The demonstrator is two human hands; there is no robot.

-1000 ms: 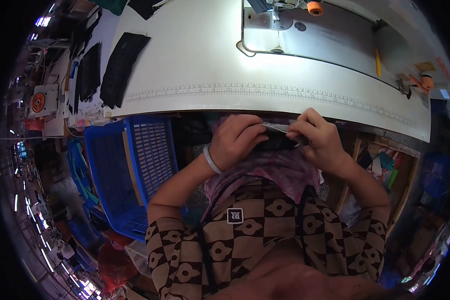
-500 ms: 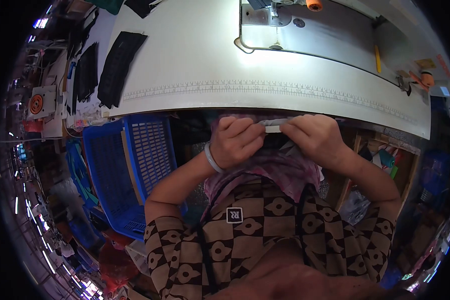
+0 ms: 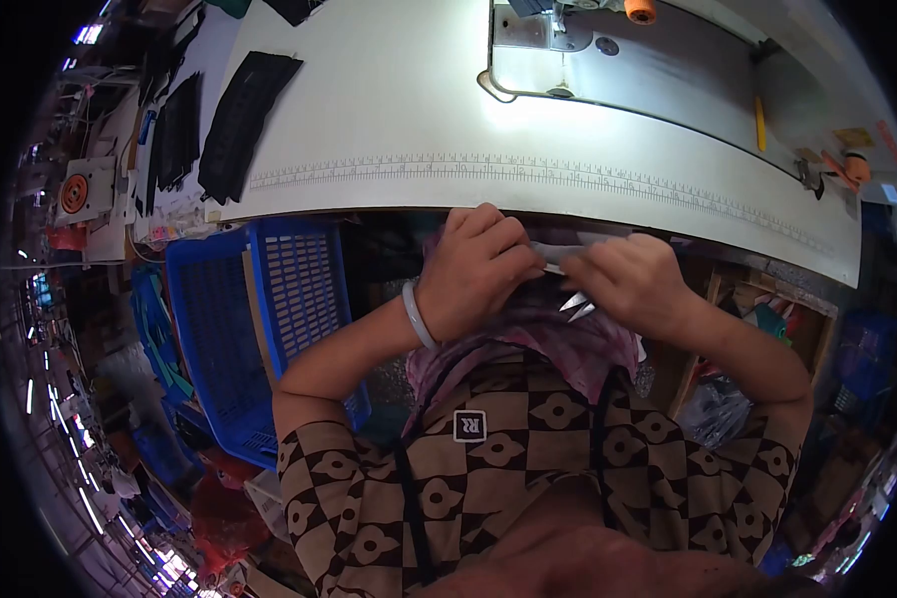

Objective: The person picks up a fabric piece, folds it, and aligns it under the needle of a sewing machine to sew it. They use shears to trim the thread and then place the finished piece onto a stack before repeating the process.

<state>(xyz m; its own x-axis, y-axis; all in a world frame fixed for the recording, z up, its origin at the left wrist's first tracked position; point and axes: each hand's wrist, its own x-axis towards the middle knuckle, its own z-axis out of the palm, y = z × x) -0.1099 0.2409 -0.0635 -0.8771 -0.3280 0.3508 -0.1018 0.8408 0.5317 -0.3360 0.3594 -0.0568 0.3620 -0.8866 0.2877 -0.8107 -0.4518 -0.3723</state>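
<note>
1. The left hand (image 3: 476,274) was curled tight, thumb and fingers pinched on the left end of a grey strip (image 3: 568,247); a pale bangle (image 3: 415,315) sat on its wrist.
2. The right hand (image 3: 623,284) was also closed, fingertips gripping the same strip's right end; the two hands were nearly touching, knuckles facing each other.
3. The grey strip lay between the two hands, at the fingertips, running left to right; it was held up just below the near edge of the white table (image 3: 389,110), not resting on it.
4. Two metal blades (image 3: 575,304) poked out under the right hand's fingers, pointing down-left toward the lap; how they were gripped could not be told, the handle being hidden.
5. Pink patterned cloth (image 3: 558,344) lay in the lap right beneath both hands.
6. A printed ruler scale (image 3: 528,171) ran along the table's near edge, just above the hands; the sewing machine bed (image 3: 648,75) sat further back, well apart from them.
7. Black fabric pieces (image 3: 244,125) lay at the table's left end; a blue crate (image 3: 269,319) stood below the table, left of the left forearm.
</note>
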